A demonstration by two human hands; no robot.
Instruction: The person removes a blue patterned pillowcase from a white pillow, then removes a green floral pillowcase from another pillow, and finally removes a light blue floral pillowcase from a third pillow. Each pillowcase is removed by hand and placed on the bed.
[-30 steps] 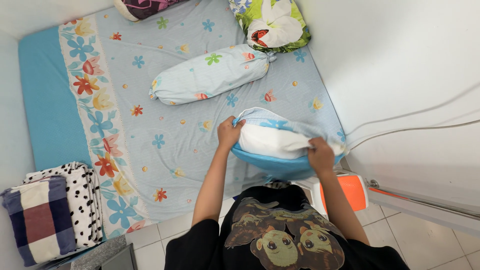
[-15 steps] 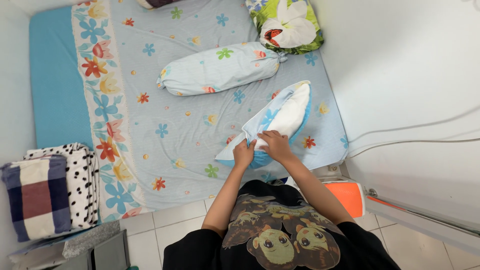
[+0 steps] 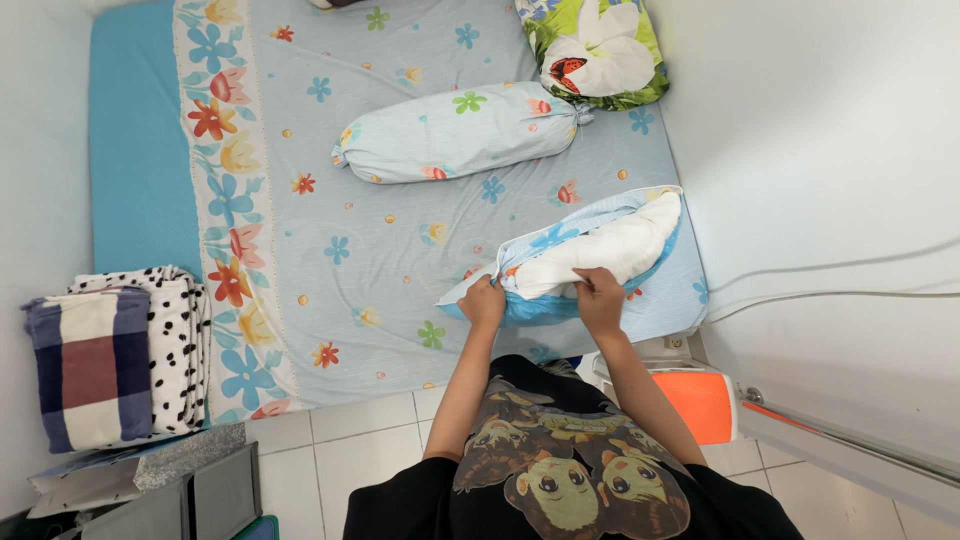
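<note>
A white pillow (image 3: 610, 250) lies half inside a light blue flowered pillowcase (image 3: 560, 235) on the near right part of the bed (image 3: 380, 260). My left hand (image 3: 484, 303) grips the pillowcase's open edge at its left end. My right hand (image 3: 599, 296) pinches the case's edge over the white pillow. The two hands are about a hand's width apart. The pillow points toward the wall on the right.
A flowered bolster (image 3: 460, 132) lies across the bed's middle, a green flowered pillow (image 3: 595, 50) at the far right corner. Folded blankets, one plaid (image 3: 90, 365) and one spotted (image 3: 175, 340), are stacked at the left. An orange and white box (image 3: 700, 400) stands by my right arm on the tiled floor.
The pillow has swung from pointing away from me to lying more sideways toward the wall. My hands, close together half a second ago, have spread apart along the case's edge.
</note>
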